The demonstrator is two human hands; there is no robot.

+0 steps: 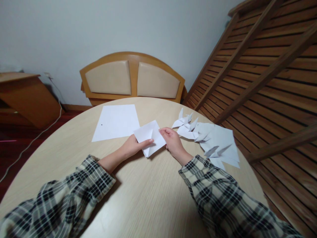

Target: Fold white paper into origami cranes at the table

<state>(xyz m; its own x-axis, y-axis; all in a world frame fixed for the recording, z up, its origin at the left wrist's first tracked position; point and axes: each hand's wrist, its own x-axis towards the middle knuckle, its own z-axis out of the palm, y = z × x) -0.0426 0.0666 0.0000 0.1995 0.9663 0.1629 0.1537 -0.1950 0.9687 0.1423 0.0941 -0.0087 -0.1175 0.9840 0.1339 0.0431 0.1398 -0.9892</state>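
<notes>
A folded piece of white paper point(150, 132), roughly square with creases and layered flaps, is held between both hands above the round table. My left hand point(135, 145) grips its left side, the thumb lying across the front and the other fingers hidden behind. At the right corner, my right hand point(172, 140) pinches the paper between thumb and fingers. Just beyond my left hand lies a flat white sheet point(119, 120) with a small dark spot. To the right of my right hand sit several folded paper cranes point(186, 125), some of them resting by more white sheets point(223, 137).
The pale wooden round table point(138, 195) fills the foreground. Behind it stands a padded headboard point(133, 77) against the wall. A slatted wooden frame point(267, 72) leans along the right. At left are a wooden desk point(24, 96) and a white cable point(37, 137).
</notes>
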